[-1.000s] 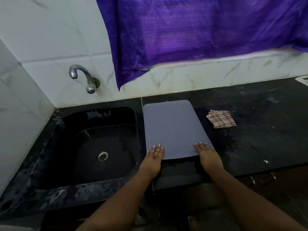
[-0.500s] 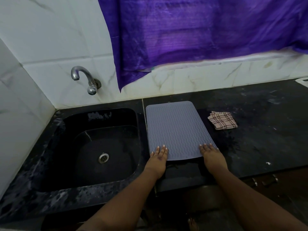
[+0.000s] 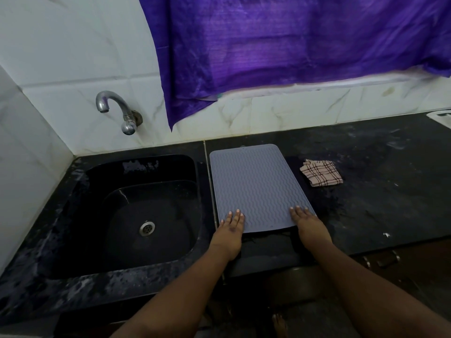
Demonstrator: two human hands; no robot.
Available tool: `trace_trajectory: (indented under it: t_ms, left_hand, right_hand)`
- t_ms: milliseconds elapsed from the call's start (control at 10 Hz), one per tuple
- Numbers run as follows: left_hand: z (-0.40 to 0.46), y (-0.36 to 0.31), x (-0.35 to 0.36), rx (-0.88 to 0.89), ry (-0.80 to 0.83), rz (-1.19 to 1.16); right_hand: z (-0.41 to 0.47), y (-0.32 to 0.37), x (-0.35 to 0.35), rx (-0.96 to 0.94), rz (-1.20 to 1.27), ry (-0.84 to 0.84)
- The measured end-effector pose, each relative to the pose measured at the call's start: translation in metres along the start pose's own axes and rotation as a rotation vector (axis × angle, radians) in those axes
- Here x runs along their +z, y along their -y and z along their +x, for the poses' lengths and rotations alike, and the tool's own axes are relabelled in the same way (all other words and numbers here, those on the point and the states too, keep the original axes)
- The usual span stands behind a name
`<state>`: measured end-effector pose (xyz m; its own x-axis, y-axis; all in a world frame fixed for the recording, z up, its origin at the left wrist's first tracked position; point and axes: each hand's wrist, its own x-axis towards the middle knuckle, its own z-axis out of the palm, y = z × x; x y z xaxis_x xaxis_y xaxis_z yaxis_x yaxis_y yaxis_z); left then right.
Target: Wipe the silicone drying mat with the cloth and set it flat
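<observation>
The grey silicone drying mat (image 3: 253, 184), ribbed with wavy lines, lies flat on the black counter (image 3: 380, 191) just right of the sink. My left hand (image 3: 230, 231) rests palm down on the mat's near left corner, fingers spread. On the near right corner my right hand (image 3: 308, 225) lies flat in the same way. Neither hand holds anything. The checked beige cloth (image 3: 321, 175) sits folded on the counter to the right of the mat, apart from both hands.
A black sink (image 3: 136, 215) with a metal drain is left of the mat, under a steel tap (image 3: 117, 109) on the white tiled wall. A purple curtain (image 3: 292, 45) hangs above the counter. The counter's front edge runs just under my wrists.
Both hands stay pressed on the mat's near corners. The mat and hands have edged slightly away from me and to the right; the cloth has not moved.
</observation>
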<state>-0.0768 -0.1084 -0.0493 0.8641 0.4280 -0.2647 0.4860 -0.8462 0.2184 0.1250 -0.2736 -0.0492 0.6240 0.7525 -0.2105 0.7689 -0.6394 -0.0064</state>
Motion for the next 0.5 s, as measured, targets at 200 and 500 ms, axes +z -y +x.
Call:
trace_trajectory:
  t_ms: [200,500]
  left_hand:
    - [-0.001,0.0,0.0,0.006,-0.015,0.032]
    - [0.015,-0.008,-0.053,0.036,-0.236,0.116]
  right_hand:
    - [0.001,-0.009,-0.004,-0.008,0.192,0.058]
    - [0.012,0.025,-0.046,0.015,0.303,-0.252]
